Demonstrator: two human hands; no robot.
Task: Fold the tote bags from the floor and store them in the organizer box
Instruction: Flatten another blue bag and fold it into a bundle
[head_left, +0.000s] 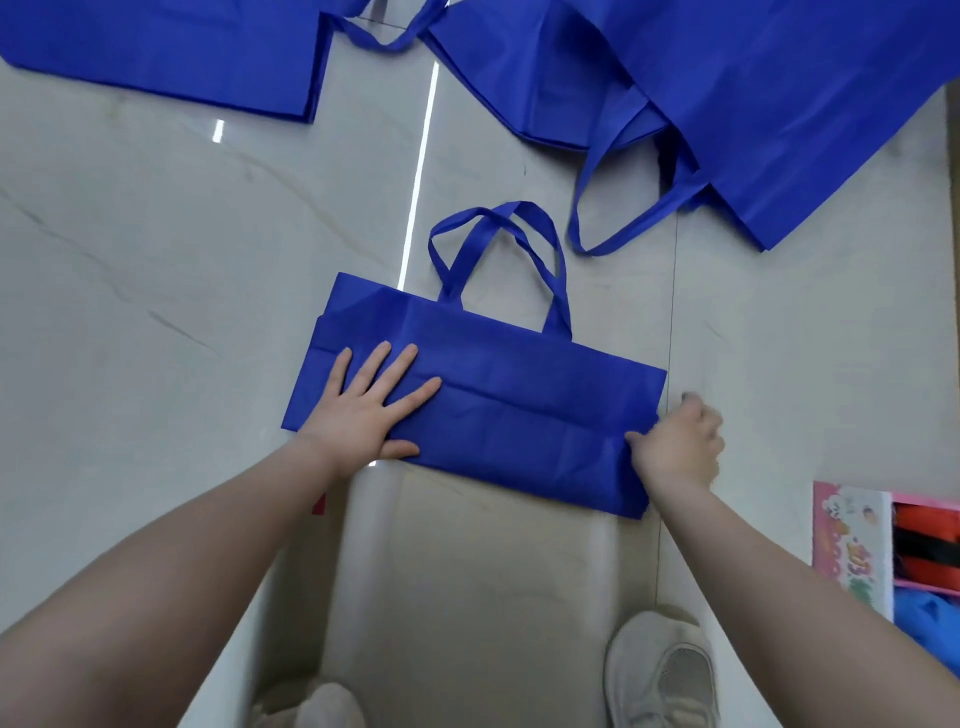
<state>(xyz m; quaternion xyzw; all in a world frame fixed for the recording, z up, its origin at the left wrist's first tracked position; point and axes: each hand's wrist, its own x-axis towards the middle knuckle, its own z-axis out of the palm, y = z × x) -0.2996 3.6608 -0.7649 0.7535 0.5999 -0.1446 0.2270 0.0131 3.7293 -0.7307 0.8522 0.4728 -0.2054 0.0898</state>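
A blue tote bag (509, 410), folded into a flat band with its two handles sticking out at the far side, lies on the pale floor in front of me. My left hand (371, 402) rests flat on its left part, fingers spread. At the bag's right end my right hand (675, 447) pinches the edge, thumb on top of the fabric. The organizer box (852, 545), with a patterned pink wall, shows at the right edge with red, black and blue cloth inside.
Unfolded blue tote bags lie at the far left (171, 47) and far right (753, 93), one with a long handle loop (618, 208) trailing toward the folded bag. My white shoes (665, 675) stand near the bottom edge.
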